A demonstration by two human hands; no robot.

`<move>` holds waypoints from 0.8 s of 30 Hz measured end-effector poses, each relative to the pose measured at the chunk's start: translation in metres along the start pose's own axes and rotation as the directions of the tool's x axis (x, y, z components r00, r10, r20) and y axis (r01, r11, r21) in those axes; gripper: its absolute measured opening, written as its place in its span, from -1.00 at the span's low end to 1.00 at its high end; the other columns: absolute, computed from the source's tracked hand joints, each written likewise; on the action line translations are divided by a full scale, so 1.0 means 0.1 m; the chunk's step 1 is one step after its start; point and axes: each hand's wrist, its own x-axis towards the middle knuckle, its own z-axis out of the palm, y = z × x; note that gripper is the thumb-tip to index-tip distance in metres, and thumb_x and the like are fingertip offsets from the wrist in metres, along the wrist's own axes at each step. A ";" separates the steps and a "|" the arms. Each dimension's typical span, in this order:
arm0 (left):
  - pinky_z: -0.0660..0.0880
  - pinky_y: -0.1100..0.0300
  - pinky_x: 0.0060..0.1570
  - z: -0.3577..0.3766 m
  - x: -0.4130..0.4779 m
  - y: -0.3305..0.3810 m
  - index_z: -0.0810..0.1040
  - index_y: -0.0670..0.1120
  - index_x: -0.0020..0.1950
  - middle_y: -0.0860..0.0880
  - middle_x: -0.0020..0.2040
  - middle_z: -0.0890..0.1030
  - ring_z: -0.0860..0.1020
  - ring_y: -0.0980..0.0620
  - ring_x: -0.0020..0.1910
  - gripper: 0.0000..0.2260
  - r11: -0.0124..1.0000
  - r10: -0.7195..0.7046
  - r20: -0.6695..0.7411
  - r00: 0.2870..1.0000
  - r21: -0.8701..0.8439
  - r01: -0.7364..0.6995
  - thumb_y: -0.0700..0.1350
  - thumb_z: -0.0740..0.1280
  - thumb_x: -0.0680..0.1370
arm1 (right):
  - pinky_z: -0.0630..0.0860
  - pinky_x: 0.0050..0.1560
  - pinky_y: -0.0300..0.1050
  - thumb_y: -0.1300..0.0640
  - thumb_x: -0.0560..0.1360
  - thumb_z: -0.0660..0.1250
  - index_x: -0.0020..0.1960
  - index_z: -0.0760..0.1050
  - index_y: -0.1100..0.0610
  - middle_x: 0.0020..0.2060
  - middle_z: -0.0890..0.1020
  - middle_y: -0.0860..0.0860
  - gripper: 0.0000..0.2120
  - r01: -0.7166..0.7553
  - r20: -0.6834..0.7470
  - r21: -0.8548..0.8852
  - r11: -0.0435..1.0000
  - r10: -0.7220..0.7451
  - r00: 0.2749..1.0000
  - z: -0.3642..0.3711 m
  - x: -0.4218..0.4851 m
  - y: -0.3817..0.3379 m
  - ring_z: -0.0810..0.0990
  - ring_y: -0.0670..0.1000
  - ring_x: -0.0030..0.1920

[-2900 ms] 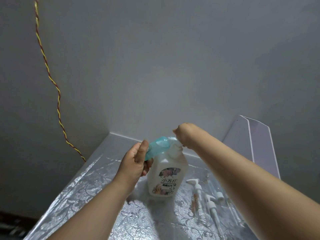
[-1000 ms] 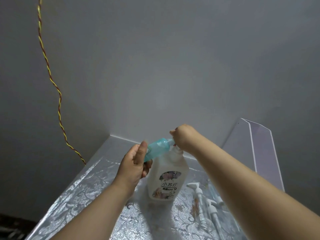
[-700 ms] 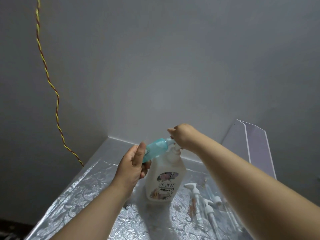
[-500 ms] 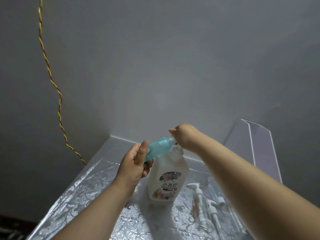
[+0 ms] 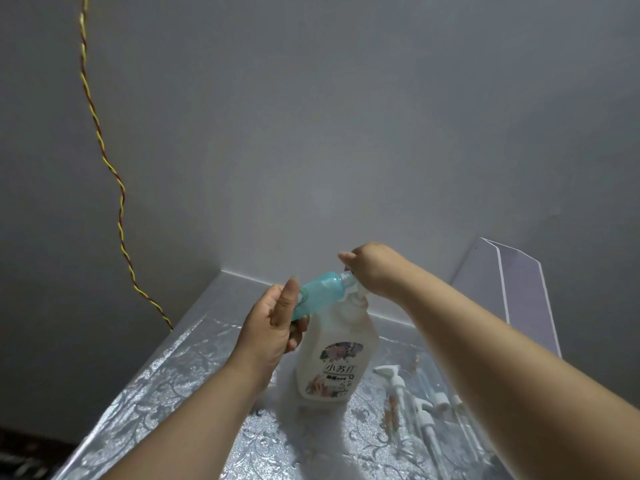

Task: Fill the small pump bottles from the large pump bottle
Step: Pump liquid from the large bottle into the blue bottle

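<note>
A large white pump bottle [image 5: 334, 355] with a flowered label stands upright on the silver patterned table [image 5: 166, 386]. My left hand [image 5: 272, 327] grips a small teal bottle [image 5: 320, 294], tilted with its open neck against the large bottle's pump spout. My right hand [image 5: 372, 268] rests closed on top of the pump head, which it mostly hides. To the right of the large bottle lie several loose white pump tops and clear small bottles [image 5: 412, 407].
A grey wall rises right behind the table. A twisted yellow-and-red cord [image 5: 104, 150] hangs down the wall at left. A translucent plastic panel [image 5: 512, 289] leans at the back right. The table's left edge drops to a dark floor.
My right hand has bobbed slightly up and down on the pump head. The teal bottle stays held at the spout; the view has shifted a little.
</note>
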 end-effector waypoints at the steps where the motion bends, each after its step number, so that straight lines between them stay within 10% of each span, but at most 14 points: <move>1: 0.24 0.35 -0.59 0.00 0.00 0.00 0.47 -0.18 0.05 0.00 -0.43 0.43 0.32 0.18 -0.54 -0.51 1.000 -0.001 -0.001 1.000 0.004 0.001 0.23 0.21 0.42 | 0.44 0.15 -0.07 0.21 0.61 0.09 0.24 0.43 0.19 0.23 0.51 0.16 -0.74 -0.020 0.024 0.008 1.000 0.020 1.000 0.00 0.00 -0.01 0.51 0.16 0.19; 6: 0.22 0.37 -0.62 0.01 0.01 -0.01 0.47 -0.17 0.03 -0.06 -0.41 0.40 0.31 0.19 -0.57 -0.55 1.000 -0.024 -0.011 1.000 0.008 0.024 0.20 0.20 0.43 | 0.39 0.35 -0.03 0.29 0.52 0.23 0.48 0.27 0.07 0.38 0.41 0.09 -0.46 -0.048 0.136 -0.018 0.999 0.050 0.989 0.06 0.03 -0.06 0.40 0.14 0.37; 12: 0.23 0.37 -0.59 0.01 -0.01 -0.02 0.46 -0.21 0.10 -0.05 -0.39 0.42 0.29 0.17 -0.57 -0.46 0.999 -0.032 0.010 0.999 0.018 0.032 0.23 0.19 0.42 | 0.46 0.25 0.03 0.18 0.58 0.20 0.26 0.45 0.14 0.21 0.53 0.14 -0.73 -0.095 0.026 0.149 0.984 0.092 0.995 0.08 -0.02 0.00 0.50 0.17 0.22; 16: 0.20 0.36 -0.57 0.01 -0.02 -0.03 0.50 -0.13 0.08 0.01 -0.42 0.43 0.26 0.14 -0.54 -0.50 0.996 -0.082 0.029 0.996 -0.032 0.083 0.28 0.15 0.46 | 0.45 0.25 0.04 -0.09 0.65 0.01 0.17 0.55 0.25 0.14 0.59 0.19 -0.51 -0.122 -0.063 0.494 0.861 0.175 0.982 0.01 -0.08 0.07 0.53 0.20 0.18; 24: 0.19 0.36 -0.61 0.01 -0.02 -0.05 0.49 -0.11 0.07 -0.01 -0.41 0.41 0.25 0.14 -0.58 -0.55 0.974 -0.164 0.070 0.984 -0.146 0.173 0.25 0.10 0.55 | 0.50 0.16 0.03 -0.12 0.63 0.04 0.05 0.58 0.26 -0.03 0.63 0.19 -0.49 -0.153 -0.101 0.559 0.815 0.250 0.963 0.13 -0.18 0.09 0.57 0.20 0.05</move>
